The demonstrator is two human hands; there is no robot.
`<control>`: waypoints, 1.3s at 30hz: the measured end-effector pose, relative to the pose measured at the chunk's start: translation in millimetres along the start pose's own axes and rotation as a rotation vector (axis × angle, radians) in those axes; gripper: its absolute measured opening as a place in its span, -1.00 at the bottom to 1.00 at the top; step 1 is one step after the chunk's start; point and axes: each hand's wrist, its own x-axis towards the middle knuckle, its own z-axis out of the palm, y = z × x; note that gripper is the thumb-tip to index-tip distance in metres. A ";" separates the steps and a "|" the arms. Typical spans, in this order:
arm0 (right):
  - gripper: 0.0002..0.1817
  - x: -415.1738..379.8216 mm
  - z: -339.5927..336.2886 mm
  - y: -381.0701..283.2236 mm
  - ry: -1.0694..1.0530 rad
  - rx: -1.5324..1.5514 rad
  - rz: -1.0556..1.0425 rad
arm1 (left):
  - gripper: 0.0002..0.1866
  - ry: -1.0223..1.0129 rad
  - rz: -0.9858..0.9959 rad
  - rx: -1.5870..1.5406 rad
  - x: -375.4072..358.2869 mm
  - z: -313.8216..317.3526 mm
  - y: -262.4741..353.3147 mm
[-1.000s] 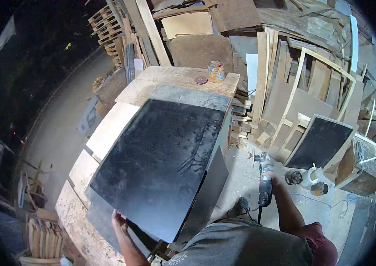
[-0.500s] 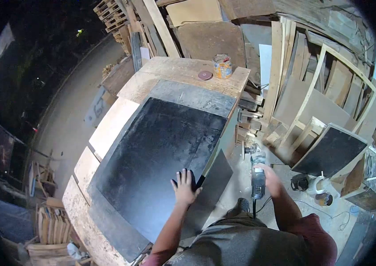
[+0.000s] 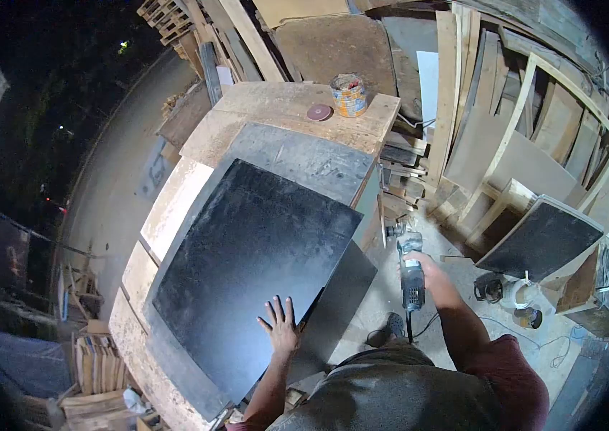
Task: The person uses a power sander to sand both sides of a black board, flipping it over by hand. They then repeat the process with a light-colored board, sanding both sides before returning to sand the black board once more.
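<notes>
A black rectangular panel lies on a grey board on the wooden table. My left hand rests on the panel near its right edge, fingers spread and holding nothing. To the right of the table, my right hand is wrapped round the body of an angle grinder. The grinder's disc faces the table side, seen nearly edge-on, and its cord hangs down from the rear end. On the table's far end sit a reddish-brown sanding disc and a tin with an orange and blue label.
A dark board leans at the right beside a wooden frame. Planks stand behind. Small containers and a cord lie on the floor at the right. Chair parts are stacked at the lower left.
The black panel's right edge now sits differently against the grey board. My left hand has shifted slightly down and left. The grinder has moved a little left, closer to the table.
</notes>
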 end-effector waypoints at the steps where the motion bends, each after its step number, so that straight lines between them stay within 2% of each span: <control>1: -0.75 4.3 0.4 -2.6 0.001 0.000 0.035 | -0.14 -0.012 -0.061 -0.013 -1.1 1.9 1.0; 6: -0.78 29.2 8.6 -13.0 -0.036 0.022 0.117 | -0.09 -0.056 -0.135 -0.042 5.9 5.5 4.0; 10: -0.75 33.8 29.6 -17.8 0.004 -0.032 0.084 | -0.07 -0.017 -0.110 -0.034 7.2 15.2 -1.1; 15: -0.74 56.5 20.4 -14.8 -0.030 -0.034 0.105 | -0.05 -0.036 -0.094 -0.039 7.9 10.0 -1.7; 26: -0.75 53.9 21.8 -18.5 -0.059 -0.040 0.153 | 0.01 -0.070 -0.055 -0.056 6.5 5.7 -4.5; 35: -0.76 54.6 22.4 -19.5 -0.079 -0.062 0.139 | -0.07 -0.030 -0.053 -0.035 4.9 5.8 -2.4; 36: -0.76 55.0 20.0 -12.5 -0.019 -0.044 0.110 | -0.07 -0.019 -0.051 -0.039 5.7 4.6 1.6; 38: -0.79 50.4 17.2 1.8 0.048 0.045 0.036 | -0.15 -0.064 0.022 -0.191 9.9 -14.4 24.6; 39: -0.79 43.9 18.7 6.2 0.043 0.035 0.029 | -0.17 -0.056 0.143 -0.228 16.0 -22.1 40.9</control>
